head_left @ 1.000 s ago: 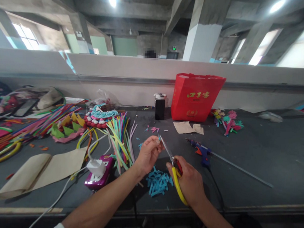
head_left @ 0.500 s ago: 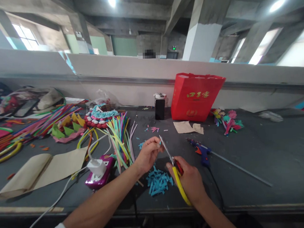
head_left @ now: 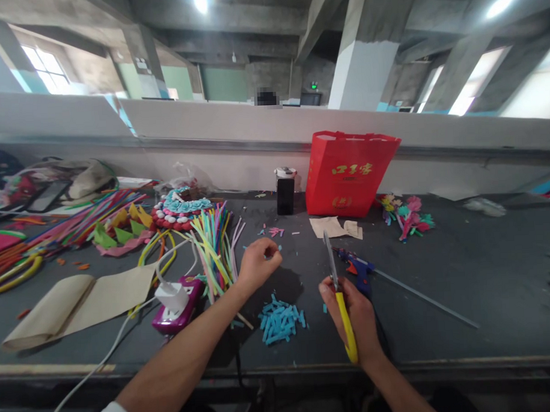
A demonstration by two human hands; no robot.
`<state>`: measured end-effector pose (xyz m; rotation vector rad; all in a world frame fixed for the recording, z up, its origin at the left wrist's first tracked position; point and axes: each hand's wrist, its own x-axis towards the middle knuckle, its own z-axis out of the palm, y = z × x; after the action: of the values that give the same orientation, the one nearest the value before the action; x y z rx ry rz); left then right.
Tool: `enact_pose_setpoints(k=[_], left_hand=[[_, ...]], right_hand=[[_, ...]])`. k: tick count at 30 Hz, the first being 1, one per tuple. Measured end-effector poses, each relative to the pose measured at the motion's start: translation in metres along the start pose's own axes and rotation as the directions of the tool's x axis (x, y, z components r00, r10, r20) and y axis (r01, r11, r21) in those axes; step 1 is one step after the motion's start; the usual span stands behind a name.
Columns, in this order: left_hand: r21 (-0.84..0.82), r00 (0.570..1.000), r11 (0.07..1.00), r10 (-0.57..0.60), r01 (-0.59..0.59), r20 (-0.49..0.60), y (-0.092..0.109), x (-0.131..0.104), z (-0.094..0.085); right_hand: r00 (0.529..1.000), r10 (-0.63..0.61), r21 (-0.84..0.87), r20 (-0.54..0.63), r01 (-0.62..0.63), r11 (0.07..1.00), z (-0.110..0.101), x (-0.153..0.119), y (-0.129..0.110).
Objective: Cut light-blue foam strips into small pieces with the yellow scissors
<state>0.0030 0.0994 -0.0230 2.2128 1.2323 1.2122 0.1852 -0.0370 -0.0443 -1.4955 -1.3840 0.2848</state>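
Observation:
My right hand (head_left: 353, 314) is wrapped round a pair of scissors (head_left: 335, 267) with yellow handles, their blades pointing up and away from me. To its left, my left hand (head_left: 260, 263) hovers over the table with its fingers curled together; what they hold, if anything, is hidden. A few blue bits show around those fingers. Nearer to me, between my two forearms, lies a heap of short blue strips (head_left: 281, 320). One loose blue piece (head_left: 325, 308) rests beside my right hand.
A glue gun (head_left: 361, 269) with a long glue stick lies at right. Behind stand a red bag (head_left: 350, 173) and a phone (head_left: 285, 196). Bundled fuzzy stems (head_left: 215, 244), a purple power strip (head_left: 177, 320) with a white cable, and brown paper (head_left: 102, 302) occupy the left.
My hands have drawn apart: the left moved left and slightly back, the right moved right with the scissors. The scissors' blades now point more upright.

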Motion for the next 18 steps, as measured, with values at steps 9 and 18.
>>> enact_pose_setpoints(k=[9, 18], left_hand=[[0.239, 0.996, 0.971, -0.05, 0.03, 0.078, -0.033, 0.009, -0.003], [0.186, 0.988, 0.982, -0.011, -0.019, 0.155, -0.025, 0.006, 0.005]], right_hand=[[0.989, 0.145, 0.18, 0.035, -0.149, 0.972, -0.008, -0.003, 0.008], [0.985, 0.171, 0.286, 0.006, -0.165, 0.944, -0.006, 0.001, 0.018]])
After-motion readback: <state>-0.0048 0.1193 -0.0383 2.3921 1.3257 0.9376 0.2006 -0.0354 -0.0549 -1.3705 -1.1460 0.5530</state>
